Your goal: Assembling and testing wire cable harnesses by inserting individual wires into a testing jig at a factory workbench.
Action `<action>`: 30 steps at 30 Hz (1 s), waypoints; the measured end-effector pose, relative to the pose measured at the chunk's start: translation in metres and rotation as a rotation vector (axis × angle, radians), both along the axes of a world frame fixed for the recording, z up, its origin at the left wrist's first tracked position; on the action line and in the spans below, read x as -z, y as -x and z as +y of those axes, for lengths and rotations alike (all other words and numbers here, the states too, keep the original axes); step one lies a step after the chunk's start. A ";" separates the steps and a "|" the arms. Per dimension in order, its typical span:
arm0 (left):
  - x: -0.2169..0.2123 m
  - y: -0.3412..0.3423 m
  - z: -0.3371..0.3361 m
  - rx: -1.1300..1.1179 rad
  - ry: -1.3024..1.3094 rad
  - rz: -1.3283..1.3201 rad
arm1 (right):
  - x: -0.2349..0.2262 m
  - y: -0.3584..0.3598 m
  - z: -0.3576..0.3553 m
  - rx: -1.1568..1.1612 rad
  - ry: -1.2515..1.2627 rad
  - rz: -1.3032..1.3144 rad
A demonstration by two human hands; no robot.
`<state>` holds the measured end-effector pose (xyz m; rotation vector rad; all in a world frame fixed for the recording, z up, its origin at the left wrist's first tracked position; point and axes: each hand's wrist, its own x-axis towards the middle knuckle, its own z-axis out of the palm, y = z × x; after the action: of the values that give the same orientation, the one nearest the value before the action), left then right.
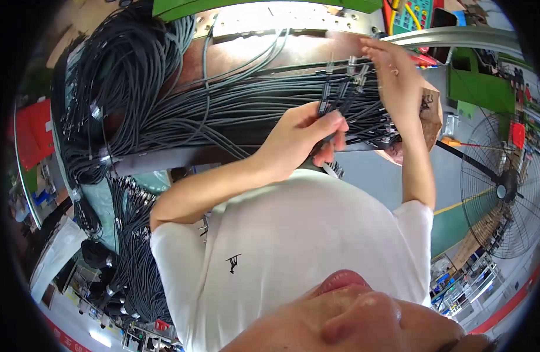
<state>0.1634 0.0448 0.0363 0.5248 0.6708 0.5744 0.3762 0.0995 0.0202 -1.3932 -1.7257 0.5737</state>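
My left hand [305, 134] is closed around a few black cables [325, 97], thumb on top. Their metal connector ends [352, 66] stick up from the grip, fanned apart. To the right, my right hand [396, 79] is raised near these ends, slightly blurred. Its fingers reach out toward the left, apart from the thumb, and nothing shows in them. Under both hands, a thick layer of dark cables [235, 108] runs lengthwise along the brown worktable [191, 61]. More connector ends [389, 126] lie below my right wrist.
A large coiled bundle of cables [120, 82] is heaped at the left, and further bundles [138, 258] hang below it. A lit metal strip [264, 26] borders the far side. At the right are a brown cardboard piece [431, 111] and a caged fan [504, 190].
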 end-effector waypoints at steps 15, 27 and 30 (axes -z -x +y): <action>0.031 0.026 -0.016 -0.311 0.080 0.058 | 0.020 0.035 0.016 -0.393 -0.182 -0.479; 0.027 0.042 -0.012 -0.516 -0.220 0.209 | 0.026 0.070 0.002 -0.250 -0.413 -0.341; 0.018 0.064 -0.013 -0.434 -0.162 0.015 | 0.024 0.080 -0.003 -0.261 -0.330 -0.143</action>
<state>0.0994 0.0317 0.0181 0.5371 0.7620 1.0391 0.2960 0.0969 -0.0040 -1.0053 -2.0292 0.3129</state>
